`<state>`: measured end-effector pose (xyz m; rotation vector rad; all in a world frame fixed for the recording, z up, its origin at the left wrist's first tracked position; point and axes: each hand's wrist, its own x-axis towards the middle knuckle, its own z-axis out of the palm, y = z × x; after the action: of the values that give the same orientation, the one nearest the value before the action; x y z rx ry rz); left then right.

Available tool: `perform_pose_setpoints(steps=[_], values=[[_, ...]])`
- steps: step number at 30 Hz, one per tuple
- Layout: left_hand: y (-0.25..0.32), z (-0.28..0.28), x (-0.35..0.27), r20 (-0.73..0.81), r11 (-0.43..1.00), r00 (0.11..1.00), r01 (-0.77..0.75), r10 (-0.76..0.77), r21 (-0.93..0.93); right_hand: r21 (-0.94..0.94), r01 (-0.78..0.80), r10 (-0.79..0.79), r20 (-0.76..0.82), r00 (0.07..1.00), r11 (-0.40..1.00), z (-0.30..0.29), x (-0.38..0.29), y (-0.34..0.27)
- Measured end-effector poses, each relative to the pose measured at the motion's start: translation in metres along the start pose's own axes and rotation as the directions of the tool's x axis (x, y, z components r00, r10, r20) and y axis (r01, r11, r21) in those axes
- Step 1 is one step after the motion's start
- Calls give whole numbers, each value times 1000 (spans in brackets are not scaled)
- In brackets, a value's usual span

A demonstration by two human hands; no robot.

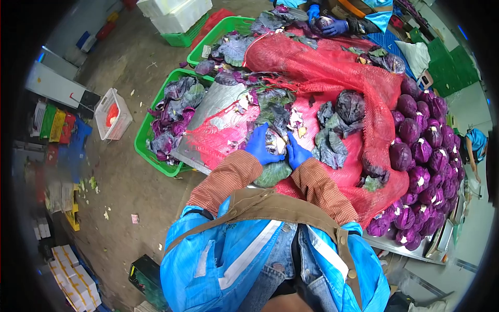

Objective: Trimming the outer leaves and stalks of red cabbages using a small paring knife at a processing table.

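Note:
Both of my hands wear blue gloves. My left hand (pixel 260 147) curves around the left side of a red cabbage (pixel 275 142), whose pale cut stem end faces up. My right hand (pixel 298 152) touches its right side. Loose outer leaves (pixel 275 103) lie just beyond, and a green-grey leaf (pixel 273 174) rests below my hands. Red mesh netting (pixel 312 146) spreads under them on a metal table (pixel 206 113). To the right, an untrimmed cabbage (pixel 349 106) sits among dark leaves. Trimmed purple cabbages (pixel 421 152) are piled at the right end.
A green crate (pixel 141 136) full of leaves stands at the table's left side, with another green crate (pixel 230 25) beyond. Across the table, a co-worker's gloved hands (pixel 335 27) hold a cabbage. A white basket (pixel 121 126) stands on the floor at left.

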<state>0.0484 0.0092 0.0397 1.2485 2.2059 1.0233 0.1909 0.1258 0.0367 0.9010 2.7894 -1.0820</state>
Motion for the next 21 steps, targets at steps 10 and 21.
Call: perform_pose_setpoints(steps=[10,21], values=[[-38,-25,-5,218,913,899,-326,379,-244,54,-362,366,-103,925,931,-1,29,130],[-20,5,28,55,895,920,-362,388,-262,23,-233,233,-39,972,972,-19,5,45]])
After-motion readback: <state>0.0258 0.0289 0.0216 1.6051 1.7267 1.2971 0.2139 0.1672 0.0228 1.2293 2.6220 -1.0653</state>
